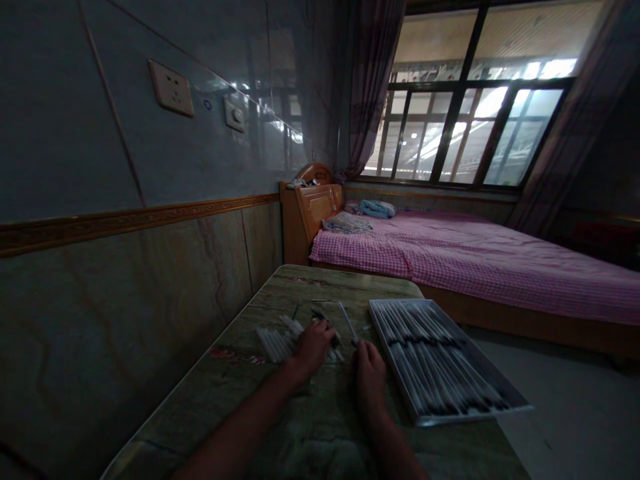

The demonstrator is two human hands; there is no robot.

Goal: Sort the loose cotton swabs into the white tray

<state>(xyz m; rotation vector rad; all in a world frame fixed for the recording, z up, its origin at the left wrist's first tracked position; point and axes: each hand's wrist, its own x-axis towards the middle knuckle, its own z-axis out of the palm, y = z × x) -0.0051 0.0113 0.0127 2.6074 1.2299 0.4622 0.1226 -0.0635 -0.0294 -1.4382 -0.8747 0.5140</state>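
My right hand [371,368] is closed around the lower end of a thin whitish tube [346,319], which points up and away from the fingers. Beside it on the left, my left hand [315,343] reaches down with curled fingers over small dark pieces [318,313]. Whatever those fingers pinch is hidden. A loose bundle of pale translucent tubes [275,344] lies on the table just left of this hand, some partly under it. To the right of my right hand stands a shallow clear tray [419,421] holding many slim white sticks with dark ends, laid in two rows.
The green marbled table [320,433] has a rounded far corner. Beyond it stands a bed [425,250] with a pink checked sheet and wooden headboard. A tiled wall [150,300] runs along the left, and a window [465,120] is at the back.
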